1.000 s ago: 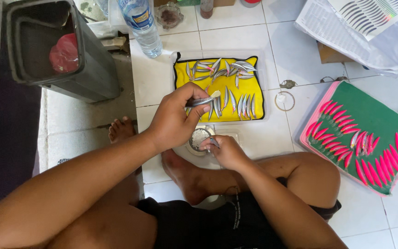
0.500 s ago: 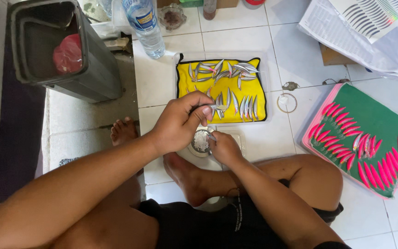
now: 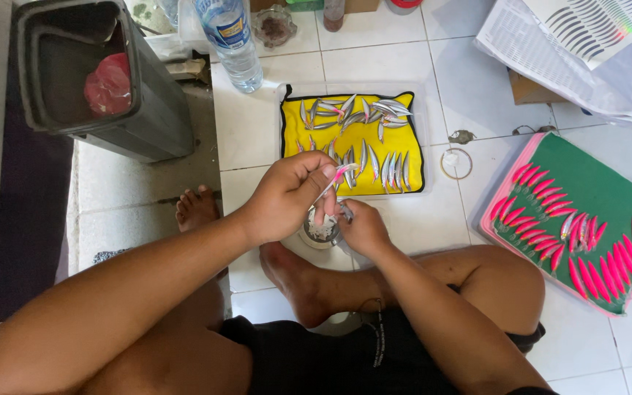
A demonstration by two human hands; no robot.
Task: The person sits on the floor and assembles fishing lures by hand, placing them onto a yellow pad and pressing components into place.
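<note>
My left hand (image 3: 287,194) pinches a small silver fish-shaped lure with a pink head (image 3: 336,175) between thumb and fingers. My right hand (image 3: 360,228) is closed just below it, holding a small metal tool (image 3: 345,212) against the lure. Both hands hover over a small round container (image 3: 320,232) on the white tile floor. Just beyond them lies a yellow mat (image 3: 411,150) covered with several silver lures.
A green board with a pink rim (image 3: 601,190) carrying several pink lures lies at the right. A dark bin (image 3: 155,117) with a red bag stands at the upper left, a water bottle (image 3: 232,40) beside it. Papers (image 3: 550,51) lie at the upper right. My crossed legs fill the foreground.
Both hands have stayed over the container. The lure in my left hand has turned so its pink head shows, and my right hand has closed in under it.
</note>
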